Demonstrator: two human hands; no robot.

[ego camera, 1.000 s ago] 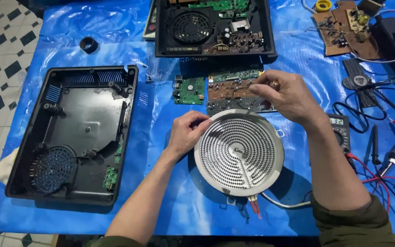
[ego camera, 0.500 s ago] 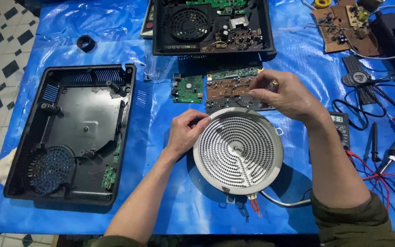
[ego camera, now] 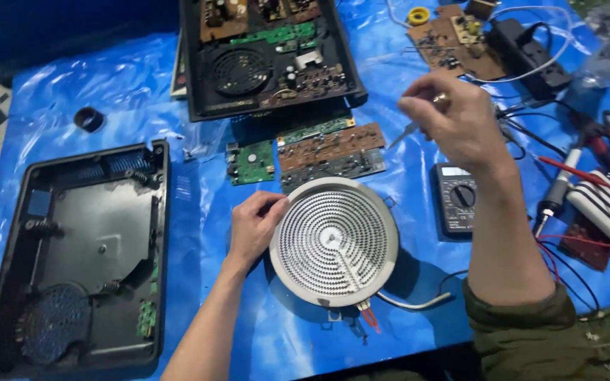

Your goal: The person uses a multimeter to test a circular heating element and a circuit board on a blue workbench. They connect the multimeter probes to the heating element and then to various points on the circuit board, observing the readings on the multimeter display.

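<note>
Round heating element (ego camera: 334,242), pale with a spiral coil face, lies flat on the blue plastic sheet (ego camera: 199,204); your left hand (ego camera: 254,227) clamps its left rim between thumb and fingers. Your right hand (ego camera: 453,121) is raised above and to the right of it, fingers pinched shut on a thin screwdriver (ego camera: 405,132). Just beyond the element lie three circuit boards (ego camera: 330,154). A multimeter (ego camera: 455,200) sits below your right hand. An empty black casing (ego camera: 82,261) lies well left.
</note>
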